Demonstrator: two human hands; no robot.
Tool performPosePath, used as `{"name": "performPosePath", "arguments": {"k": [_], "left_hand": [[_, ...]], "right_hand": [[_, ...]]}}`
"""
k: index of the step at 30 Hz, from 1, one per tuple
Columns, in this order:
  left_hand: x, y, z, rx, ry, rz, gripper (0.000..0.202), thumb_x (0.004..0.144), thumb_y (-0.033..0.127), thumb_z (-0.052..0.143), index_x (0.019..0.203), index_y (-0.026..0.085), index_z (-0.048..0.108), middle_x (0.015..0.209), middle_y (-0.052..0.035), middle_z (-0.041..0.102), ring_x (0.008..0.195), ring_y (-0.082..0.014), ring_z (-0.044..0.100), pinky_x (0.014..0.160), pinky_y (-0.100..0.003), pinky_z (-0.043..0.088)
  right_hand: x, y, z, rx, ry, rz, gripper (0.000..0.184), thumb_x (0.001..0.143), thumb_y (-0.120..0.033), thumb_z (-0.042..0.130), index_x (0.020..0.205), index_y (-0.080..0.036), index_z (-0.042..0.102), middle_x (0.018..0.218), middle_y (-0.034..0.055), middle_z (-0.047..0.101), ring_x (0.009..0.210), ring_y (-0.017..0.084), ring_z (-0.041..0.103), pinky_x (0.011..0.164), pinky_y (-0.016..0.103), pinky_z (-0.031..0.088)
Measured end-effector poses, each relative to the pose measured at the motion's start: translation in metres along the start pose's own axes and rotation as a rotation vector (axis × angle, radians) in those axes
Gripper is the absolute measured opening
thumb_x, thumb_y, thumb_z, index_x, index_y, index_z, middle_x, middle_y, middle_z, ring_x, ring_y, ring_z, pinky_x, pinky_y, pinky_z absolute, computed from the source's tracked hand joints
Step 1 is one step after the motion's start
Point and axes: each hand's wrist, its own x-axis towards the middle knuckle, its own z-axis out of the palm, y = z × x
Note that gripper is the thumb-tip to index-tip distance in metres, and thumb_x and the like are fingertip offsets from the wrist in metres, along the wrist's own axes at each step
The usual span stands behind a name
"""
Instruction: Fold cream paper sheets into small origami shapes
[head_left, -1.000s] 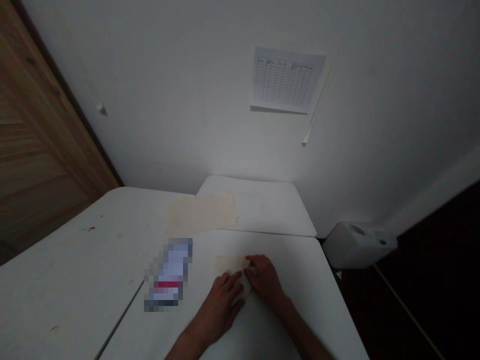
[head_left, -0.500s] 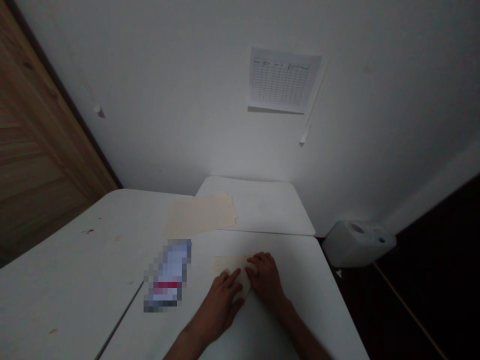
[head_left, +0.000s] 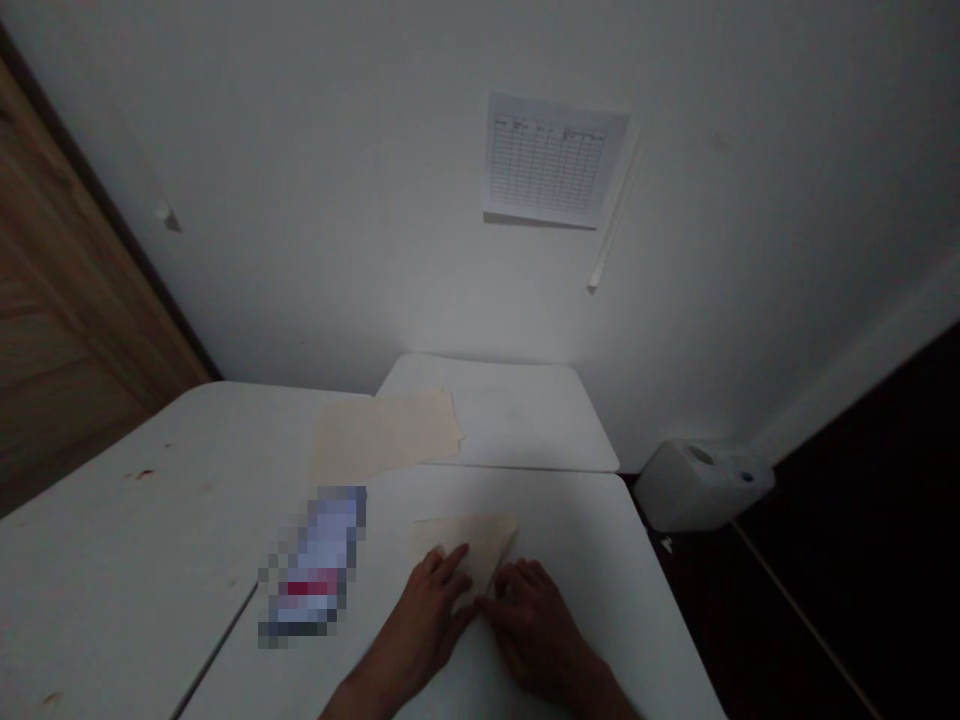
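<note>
A small cream sheet of paper (head_left: 487, 535) lies on the white table in front of me, its right side running in a slant like a folded edge. My left hand (head_left: 436, 605) rests on the sheet's lower left, index finger stretched out across it and thumb pointing toward its bottom corner. At the lower right edge is my right hand (head_left: 529, 610), fingers curled and thumb reaching that same corner, close to the left thumb. The paper under both hands is partly hidden.
Larger cream sheets (head_left: 386, 435) lie at the back left. A blurred-out bluish object (head_left: 319, 560) sits left of my hands. The white tables (head_left: 600, 560) meet at seams. A whitish plastic jug (head_left: 697, 490) stands on the floor at right. A printed chart (head_left: 551, 165) hangs on the wall.
My right hand has slid down from the sheet's upper right to its lower right edge, uncovering the slanted side. My left hand stays on the paper. The view has shifted slightly.
</note>
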Motion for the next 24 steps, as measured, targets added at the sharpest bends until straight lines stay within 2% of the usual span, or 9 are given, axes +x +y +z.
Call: {"name": "performPosePath", "arguments": {"k": [6, 12, 19, 24], "left_hand": [[-0.002, -0.002, 0.003, -0.012, 0.045, 0.022, 0.019, 0.088, 0.028, 0.059, 0.107, 0.026, 0.064, 0.143, -0.0051, 0.048, 0.123, -0.0315, 0.049, 0.099, -0.054, 0.046], [-0.003, -0.001, 0.001, -0.011, 0.032, 0.027, 0.022, 0.088, 0.026, 0.059, 0.110, 0.026, 0.062, 0.144, -0.0055, 0.046, 0.125, -0.0326, 0.047, 0.101, -0.056, 0.043], [-0.003, 0.000, 0.000, 0.022, 0.009, 0.022, 0.021, 0.089, 0.026, 0.057, 0.109, 0.024, 0.061, 0.144, -0.0072, 0.046, 0.126, -0.0337, 0.046, 0.099, -0.056, 0.045], [-0.002, 0.007, -0.007, 0.065, 0.023, 0.072, 0.023, 0.090, 0.022, 0.054, 0.112, 0.025, 0.060, 0.144, -0.0041, 0.046, 0.119, -0.0298, 0.049, 0.097, -0.052, 0.047]], "right_hand": [[0.000, 0.000, 0.005, -0.048, 0.038, 0.065, 0.029, 0.087, -0.027, 0.056, 0.113, -0.037, 0.061, 0.102, 0.0032, 0.055, 0.096, 0.022, 0.047, 0.091, 0.039, 0.033], [0.006, 0.012, 0.001, -0.124, 0.114, 0.234, 0.019, 0.094, -0.029, 0.050, 0.103, -0.034, 0.065, 0.092, 0.0035, 0.054, 0.089, 0.021, 0.048, 0.084, 0.035, 0.033], [0.016, 0.029, -0.006, -0.226, 0.192, 0.308, 0.019, 0.097, -0.029, 0.047, 0.099, -0.030, 0.066, 0.086, 0.0039, 0.054, 0.086, 0.020, 0.048, 0.080, 0.034, 0.032], [0.018, 0.032, -0.004, -0.253, 0.216, 0.305, 0.018, 0.096, -0.025, 0.048, 0.095, -0.027, 0.066, 0.086, 0.0046, 0.055, 0.085, 0.021, 0.049, 0.079, 0.034, 0.034]]}}
